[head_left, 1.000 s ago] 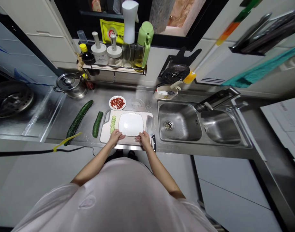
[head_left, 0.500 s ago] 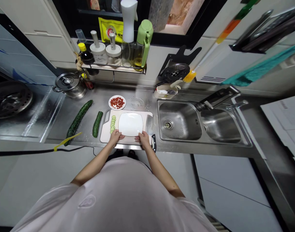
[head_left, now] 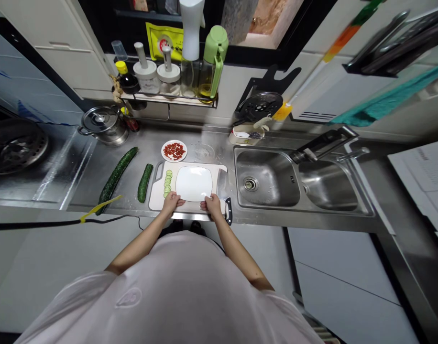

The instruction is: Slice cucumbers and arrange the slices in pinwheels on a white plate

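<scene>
Both left grip (head_left: 172, 202) and right grip (head_left: 213, 206) clamp the white plate's (head_left: 194, 183) near edge, bare board (head_left: 193, 208) between them.

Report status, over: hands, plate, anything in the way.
Left hand and right hand on white plate, near corners. Plate over cutting board. Close by: cucumber slices on its left, knife on its right.

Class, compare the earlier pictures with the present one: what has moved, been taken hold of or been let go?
Nothing visibly changed apart from a slight shift of the camera's view. The left hand and right hand still hold the near corners of the glossy white rounded-rectangular plate. The overlapping pale-green round cucumber slices stayed on the white rectangular chopping board.
</scene>
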{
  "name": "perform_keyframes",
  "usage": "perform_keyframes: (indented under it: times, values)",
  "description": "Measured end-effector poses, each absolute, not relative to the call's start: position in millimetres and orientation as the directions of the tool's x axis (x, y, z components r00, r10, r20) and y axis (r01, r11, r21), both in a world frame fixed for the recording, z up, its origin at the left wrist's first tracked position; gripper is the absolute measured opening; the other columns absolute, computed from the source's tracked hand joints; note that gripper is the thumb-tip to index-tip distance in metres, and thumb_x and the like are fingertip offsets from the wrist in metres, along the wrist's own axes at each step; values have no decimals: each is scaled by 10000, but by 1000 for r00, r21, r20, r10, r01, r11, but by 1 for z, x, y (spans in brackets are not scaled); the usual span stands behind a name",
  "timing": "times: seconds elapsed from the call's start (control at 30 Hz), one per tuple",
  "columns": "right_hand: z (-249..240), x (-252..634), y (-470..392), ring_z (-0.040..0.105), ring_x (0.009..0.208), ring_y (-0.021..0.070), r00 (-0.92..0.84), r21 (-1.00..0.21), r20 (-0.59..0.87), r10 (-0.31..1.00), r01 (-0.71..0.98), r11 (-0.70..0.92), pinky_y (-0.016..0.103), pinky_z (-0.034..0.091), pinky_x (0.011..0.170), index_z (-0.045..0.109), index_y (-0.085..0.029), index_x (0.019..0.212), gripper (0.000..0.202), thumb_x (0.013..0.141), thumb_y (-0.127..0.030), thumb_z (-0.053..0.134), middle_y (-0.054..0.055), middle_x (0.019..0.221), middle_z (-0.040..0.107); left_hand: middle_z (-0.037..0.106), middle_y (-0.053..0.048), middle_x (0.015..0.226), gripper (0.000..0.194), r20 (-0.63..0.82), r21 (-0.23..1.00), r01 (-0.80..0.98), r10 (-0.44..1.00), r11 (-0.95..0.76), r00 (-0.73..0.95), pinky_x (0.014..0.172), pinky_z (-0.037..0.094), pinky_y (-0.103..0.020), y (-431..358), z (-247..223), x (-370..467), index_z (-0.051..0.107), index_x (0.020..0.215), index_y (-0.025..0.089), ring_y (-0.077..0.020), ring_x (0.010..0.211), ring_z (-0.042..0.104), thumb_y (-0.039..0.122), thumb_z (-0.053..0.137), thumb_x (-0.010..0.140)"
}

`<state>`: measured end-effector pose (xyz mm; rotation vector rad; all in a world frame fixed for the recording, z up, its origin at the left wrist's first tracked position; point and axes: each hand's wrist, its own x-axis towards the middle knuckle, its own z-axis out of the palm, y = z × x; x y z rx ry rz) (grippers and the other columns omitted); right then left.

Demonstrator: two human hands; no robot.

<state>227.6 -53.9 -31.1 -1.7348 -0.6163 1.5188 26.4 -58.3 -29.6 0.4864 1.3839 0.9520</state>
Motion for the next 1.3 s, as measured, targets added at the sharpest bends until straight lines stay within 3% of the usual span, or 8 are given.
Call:
perform_keyframes:
  times: [0.4,0.7,0.8,0.9,1.03,1.13,1.3]
  values:
    - [-42,225,-56,573,383,137,227,-827,-556,800,-53,-560,211,480,358,387,-208,986,247,774,-189,511,-82,480,576,583,42,578,263,-617,773,-276,779,572,-113,626,557,-271,-58,-21,29,380,802,201,-164,602,692,215,639,759]
    - [-33,225,-58,558,374,128,245,-826,-557,793,-65,-560,206,478,363,362,-219,1013,315,752,-211,539,-100,479,564,651,-22,616,234,-647,760,-179,752,625,-124,629,549,-269,-56,-11,30,407,812,192,-151,603,682,229,637,785]
    - [-31,226,-58,560,380,131,239,-824,-561,792,-73,-562,212,482,368,359,-220,1033,337,752,-221,545,-99,483,566,663,-35,633,215,-669,743,-51,736,668,-105,607,533,-272,-57,-6,25,436,809,190,-154,591,669,291,626,800]
    - [-28,226,-58,557,382,131,230,-824,-562,795,-69,-563,208,476,368,361,-213,1066,352,764,-240,540,-98,481,564,648,-16,605,206,-628,740,231,772,631,-98,597,497,-269,-60,2,14,499,819,193,-161,572,648,374,598,815]
    - [-22,228,-62,545,373,126,228,-821,-561,796,-26,-571,192,452,368,353,-190,1177,447,782,-279,543,-101,480,556,650,-9,668,214,-353,623,682,916,383,-193,641,424,-256,-62,13,-9,568,772,209,-174,687,634,420,582,806]
    - [-15,232,-69,531,362,129,260,-826,-523,812,81,-558,197,434,369,349,-164,1263,525,792,-298,540,-93,490,559,653,-16,737,198,-247,515,781,934,352,-258,637,381,-256,-62,15,-23,580,826,217,-181,727,613,413,545,823]
    - [-7,242,-82,564,427,145,297,-862,-386,873,221,-456,219,440,425,409,-136,1292,542,806,-338,536,-56,545,591,649,-46,811,193,-197,457,814,933,358,-300,652,363,-265,-65,8,-36,586,867,212,-196,755,600,393,531,832]
